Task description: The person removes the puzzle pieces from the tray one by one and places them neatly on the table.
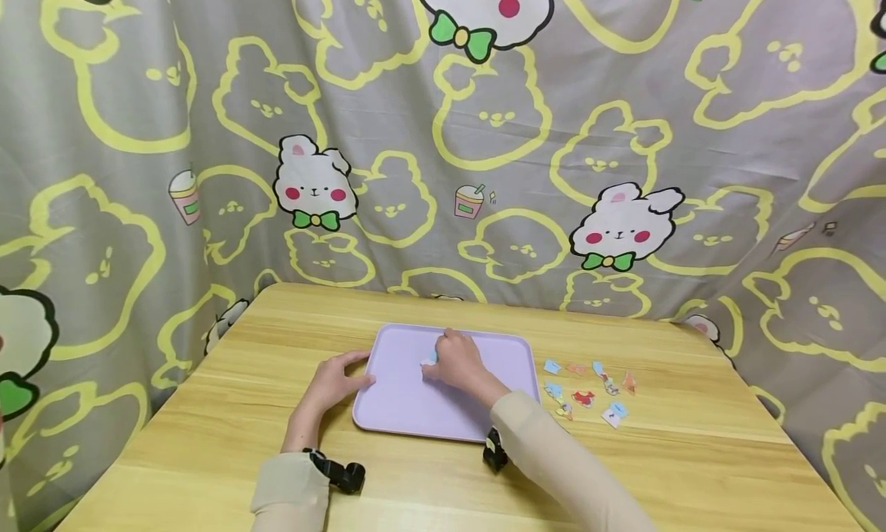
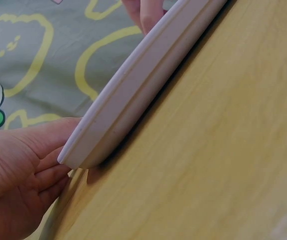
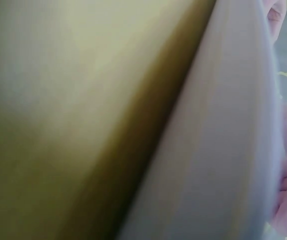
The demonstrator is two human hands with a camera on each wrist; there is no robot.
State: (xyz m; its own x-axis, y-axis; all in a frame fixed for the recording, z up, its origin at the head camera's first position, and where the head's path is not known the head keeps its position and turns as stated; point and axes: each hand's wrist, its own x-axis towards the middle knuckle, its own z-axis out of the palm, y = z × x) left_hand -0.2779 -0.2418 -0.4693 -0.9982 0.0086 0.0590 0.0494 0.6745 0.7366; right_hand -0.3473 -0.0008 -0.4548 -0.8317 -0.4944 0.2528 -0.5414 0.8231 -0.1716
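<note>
A lilac rectangular tray (image 1: 398, 405) lies on the wooden table. My left hand (image 1: 334, 381) holds its left edge, thumb at the rim; the left wrist view shows the hand (image 2: 18, 175) around the tray's corner. Over the middle of the tray, my right hand (image 1: 460, 360) bends its fingers down at a small light-blue and white puzzle piece (image 1: 429, 360), partly covered by the hand. In the right wrist view the tray's side wall (image 3: 208, 135) hides most of that hand.
Right of the tray, several small puzzle pieces are scattered on the table (image 1: 692, 440), among them a red one (image 1: 584, 398), an orange one (image 1: 629, 382) and a blue-and-white one (image 1: 614, 414). A patterned curtain (image 1: 408, 147) hangs behind and beside the table.
</note>
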